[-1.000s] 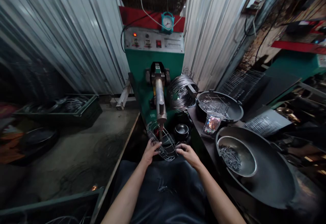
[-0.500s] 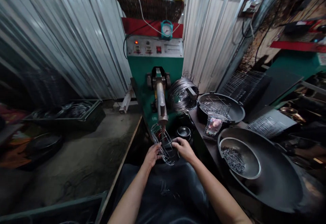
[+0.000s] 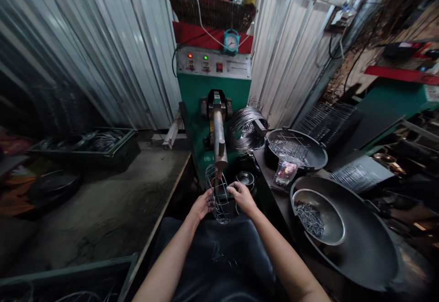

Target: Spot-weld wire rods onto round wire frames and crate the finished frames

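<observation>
Both hands are at a round wire frame (image 3: 221, 210), which stands tilted under the electrode arm (image 3: 219, 132) of a green machine (image 3: 192, 89). My left hand (image 3: 203, 205) grips the frame's left side between thumb and fingers. On the other side, my right hand (image 3: 242, 196) is closed in a pinch at the frame's right edge. Whether a small wire piece sits in that pinch is too fine to make out. The arm's lower tip reaches down inside the frame. A few short wire pieces (image 3: 219, 252) lie on the dark apron (image 3: 240, 265) over my lap.
To the right are a coil of wire (image 3: 248, 128), a pan of wire parts (image 3: 317, 153), and a large wok (image 3: 370, 247) holding a metal bowl (image 3: 338, 224) of short wire pieces. Crates (image 3: 128, 144) stand on the left floor. A clock (image 3: 232, 42) hangs above the panel.
A green light has come on beside the red one on the panel. The wire frame has turned somewhat between my hands. The whole view has shifted slightly.
</observation>
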The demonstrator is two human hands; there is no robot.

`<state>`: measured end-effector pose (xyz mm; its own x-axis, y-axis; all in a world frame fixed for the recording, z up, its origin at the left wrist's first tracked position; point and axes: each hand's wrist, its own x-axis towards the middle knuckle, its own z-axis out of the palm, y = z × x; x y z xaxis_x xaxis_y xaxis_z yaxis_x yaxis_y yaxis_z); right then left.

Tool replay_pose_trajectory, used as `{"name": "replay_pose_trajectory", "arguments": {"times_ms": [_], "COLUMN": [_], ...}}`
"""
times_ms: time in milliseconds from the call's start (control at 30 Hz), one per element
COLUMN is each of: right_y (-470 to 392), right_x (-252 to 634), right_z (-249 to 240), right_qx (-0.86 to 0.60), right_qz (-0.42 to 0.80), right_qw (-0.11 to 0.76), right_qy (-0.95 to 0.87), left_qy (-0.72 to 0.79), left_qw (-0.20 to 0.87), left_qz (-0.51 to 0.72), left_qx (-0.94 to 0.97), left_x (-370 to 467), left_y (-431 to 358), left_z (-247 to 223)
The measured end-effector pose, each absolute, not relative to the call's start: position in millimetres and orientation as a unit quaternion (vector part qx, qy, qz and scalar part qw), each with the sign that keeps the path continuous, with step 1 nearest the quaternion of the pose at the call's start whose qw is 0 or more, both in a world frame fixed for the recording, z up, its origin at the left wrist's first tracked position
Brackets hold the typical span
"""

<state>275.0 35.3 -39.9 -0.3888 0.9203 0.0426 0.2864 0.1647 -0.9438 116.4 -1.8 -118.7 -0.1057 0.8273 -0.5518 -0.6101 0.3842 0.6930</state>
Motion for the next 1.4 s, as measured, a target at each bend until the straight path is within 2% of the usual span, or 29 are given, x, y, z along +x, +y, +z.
{"name": "replay_pose_trajectory", "arguments": {"times_ms": [67,133,233,333,400,467,600,900,1267,1400], "right_y": [34,28,16,6,4,4,6,26,33,27], "right_x": [281,292,308,313,312,311,308,284,276,290], "right_z": [-45,-52,-62,-68,-70,-69,-62,-41,-47,-50], "right_qx": [-0.433,-0.42,-0.397,-0.389,-0.393,-0.393,-0.376,-0.383,-0.396,-0.409], "right_qz": [0.495,0.529,0.569,0.574,0.571,0.576,0.604,0.587,0.582,0.593], "right_qw": [0.33,0.309,0.254,0.254,0.28,0.3,0.306,0.32,0.35,0.317], "right_qy": [-0.677,-0.67,-0.674,-0.674,-0.663,-0.651,-0.633,-0.637,-0.618,-0.617], "left_qy": [0.519,0.563,0.639,0.608,0.581,0.561,0.539,0.605,0.6,0.597], "left_qw": [0.658,0.607,0.365,0.1,-0.008,-0.068,-0.074,0.0,0.079,0.073], "left_qz": [0.531,0.532,0.545,0.456,0.408,0.403,0.431,0.474,0.515,0.505], "left_qx": [0.123,0.179,0.402,0.642,0.704,0.72,0.72,0.64,0.607,0.618], "left_x": [114,109,98,90,89,92,98,99,106,108], "left_y": [-3,-8,-20,-28,-28,-24,-15,-2,6,3], "left_z": [-118,-119,-123,-132,-141,-150,-162,-155,-161,-161]}}
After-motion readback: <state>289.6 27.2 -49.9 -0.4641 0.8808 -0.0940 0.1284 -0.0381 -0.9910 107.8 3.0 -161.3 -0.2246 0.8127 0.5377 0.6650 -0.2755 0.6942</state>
